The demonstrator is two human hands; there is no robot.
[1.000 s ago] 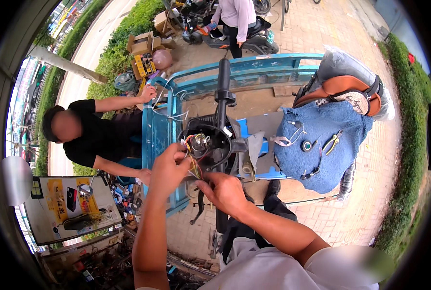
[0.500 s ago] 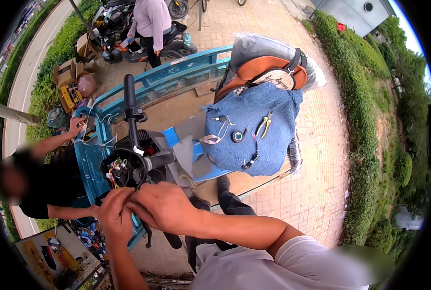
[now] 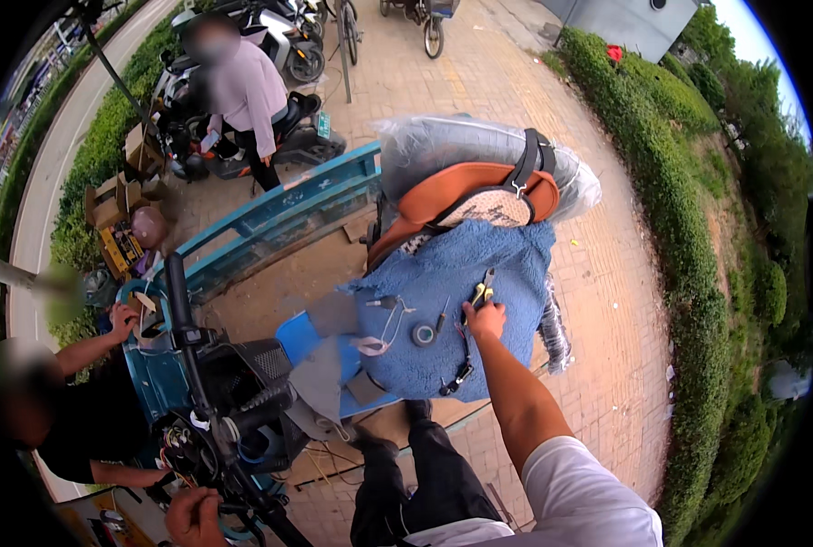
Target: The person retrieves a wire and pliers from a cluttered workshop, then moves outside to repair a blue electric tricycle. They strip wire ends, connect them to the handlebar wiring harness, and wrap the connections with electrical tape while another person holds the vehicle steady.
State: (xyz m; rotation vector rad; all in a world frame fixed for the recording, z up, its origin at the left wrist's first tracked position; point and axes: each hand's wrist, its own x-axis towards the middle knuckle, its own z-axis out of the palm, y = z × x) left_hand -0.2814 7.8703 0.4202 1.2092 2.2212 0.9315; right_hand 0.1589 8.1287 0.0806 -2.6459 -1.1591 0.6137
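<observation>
On a fluffy blue towel spread over a seat, my right hand is closed at the handles of yellow-handled pliers. Beside it lie a roll of dark tape, a thin screwdriver-like tool, a short cable with black connectors and a small piece with a pale loop. My left hand is at the lower left with curled fingers, close to the handlebar and a bundle of exposed wires. What its fingers pinch, if anything, is too small to make out.
At the left another person in black has one hand by the wires and one on the teal cart frame. A person in a pale top stands behind, by parked scooters. Cardboard boxes and a hedge flank the paving.
My right hand has left the wiring and reached across to the pliers, which have shifted on the towel. The left hand stays by the handlebar. The view has turned toward the towel.
</observation>
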